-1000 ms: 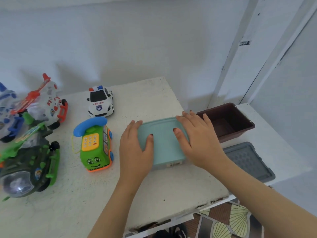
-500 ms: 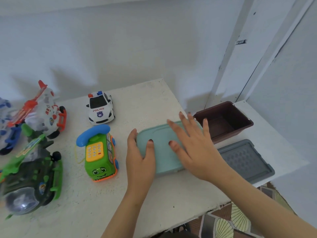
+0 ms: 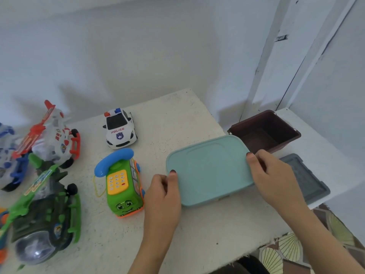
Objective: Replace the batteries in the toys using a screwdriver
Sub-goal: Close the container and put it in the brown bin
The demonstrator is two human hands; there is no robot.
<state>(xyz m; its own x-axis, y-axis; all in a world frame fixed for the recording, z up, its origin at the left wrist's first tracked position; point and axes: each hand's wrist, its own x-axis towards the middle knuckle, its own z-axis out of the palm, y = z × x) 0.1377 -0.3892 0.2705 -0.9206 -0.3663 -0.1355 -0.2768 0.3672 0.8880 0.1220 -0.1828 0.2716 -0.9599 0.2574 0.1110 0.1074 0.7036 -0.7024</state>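
— Holding anything?
— Yes: left hand (image 3: pixel 162 196) and right hand (image 3: pixel 274 178) each have a grip clamped on an end of the teal lid (image 3: pixel 209 169).
— And the toys?
— Toy phone (image 3: pixel 122 184) just left of it on the desk (image 3: pixel 197 234), police car (image 3: pixel 119 128) behind.

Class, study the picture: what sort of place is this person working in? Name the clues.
Probably a room in a home, not a workshop: children's toys such as the police car and the toy phone sit on a rough white table against a plain painted wall, with patterned floor tiles below.
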